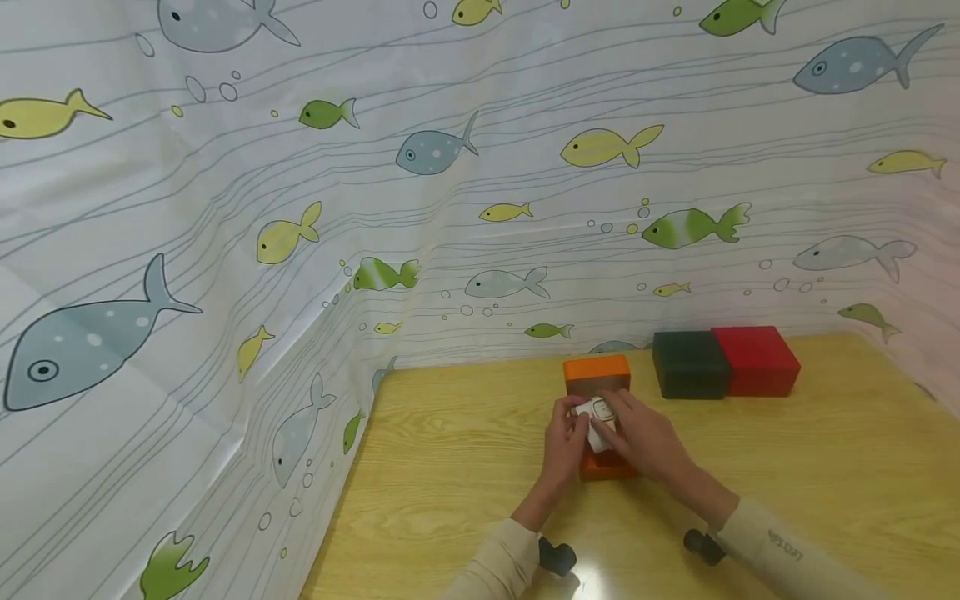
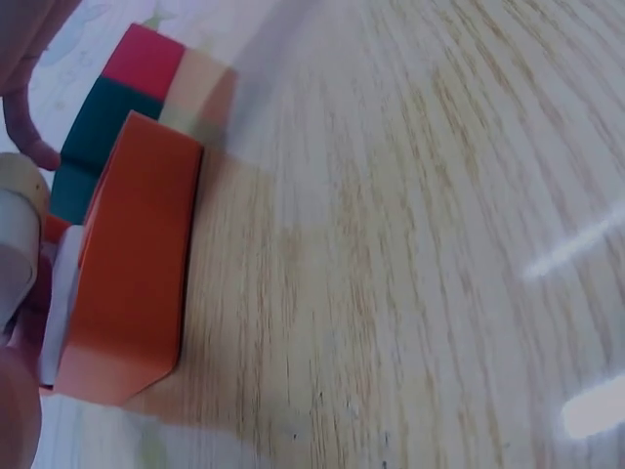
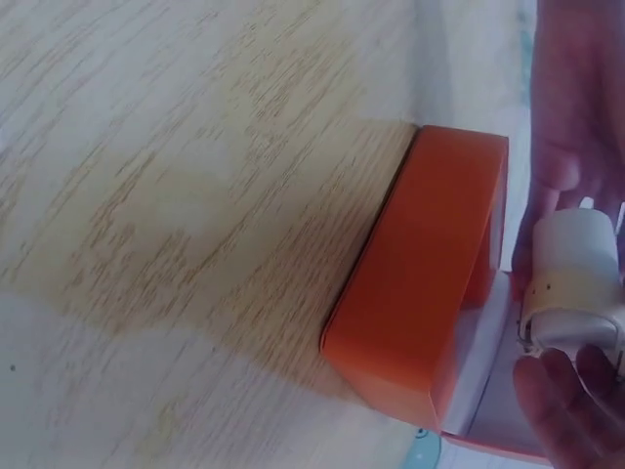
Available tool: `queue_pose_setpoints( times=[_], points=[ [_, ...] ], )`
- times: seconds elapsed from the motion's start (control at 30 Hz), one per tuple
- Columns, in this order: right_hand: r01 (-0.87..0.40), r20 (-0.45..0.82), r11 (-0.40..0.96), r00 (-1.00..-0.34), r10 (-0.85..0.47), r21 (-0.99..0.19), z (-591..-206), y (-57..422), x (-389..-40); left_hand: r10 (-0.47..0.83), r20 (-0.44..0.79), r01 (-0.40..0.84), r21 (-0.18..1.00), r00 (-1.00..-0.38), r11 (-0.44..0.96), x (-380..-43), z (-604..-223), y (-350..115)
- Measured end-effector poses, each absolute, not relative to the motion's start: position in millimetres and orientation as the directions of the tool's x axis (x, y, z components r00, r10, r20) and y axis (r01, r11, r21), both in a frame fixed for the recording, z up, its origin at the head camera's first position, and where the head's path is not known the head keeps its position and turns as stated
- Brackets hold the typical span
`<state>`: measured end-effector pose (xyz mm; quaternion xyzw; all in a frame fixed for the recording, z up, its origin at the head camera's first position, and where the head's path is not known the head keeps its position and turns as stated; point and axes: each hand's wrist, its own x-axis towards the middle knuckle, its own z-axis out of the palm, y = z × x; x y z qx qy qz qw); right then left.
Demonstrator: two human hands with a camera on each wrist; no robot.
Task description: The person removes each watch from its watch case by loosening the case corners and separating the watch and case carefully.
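Both hands meet over an open orange box [image 1: 609,472] on the table. Between them is a wristwatch [image 1: 602,407] with a pale strap, wrapped round a white cushion [image 3: 576,242]. My left hand [image 1: 564,446] grips the cushion from the left side. From the right, my right hand [image 1: 649,435] holds the watch and cushion with fingers at the top and thumb lower down. The box's raised lid [image 1: 597,367] stands behind the hands. In the right wrist view, part of the pale box interior shows; the hands hide much of it in the head view.
A dark green box [image 1: 692,367] and a red box [image 1: 757,362] stand side by side at the back right. Two black objects [image 1: 557,557] are by the sleeves. A fish-patterned sheet [image 1: 450,242] hangs behind and beside the wooden table [image 1: 450,467].
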<state>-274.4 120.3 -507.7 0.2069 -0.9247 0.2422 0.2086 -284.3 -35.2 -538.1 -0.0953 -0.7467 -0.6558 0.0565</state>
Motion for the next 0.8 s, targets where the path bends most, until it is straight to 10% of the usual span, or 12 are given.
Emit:
queue_pose_setpoints(
  times=[0.8],
  points=[
    [-0.437,0.461,0.742,-0.866,-0.194,-0.508,-512.6,123.9,-274.6,0.076,0.236,0.247,0.943,-0.969,0.224,-284.9,-538.6,-29.2]
  ],
)
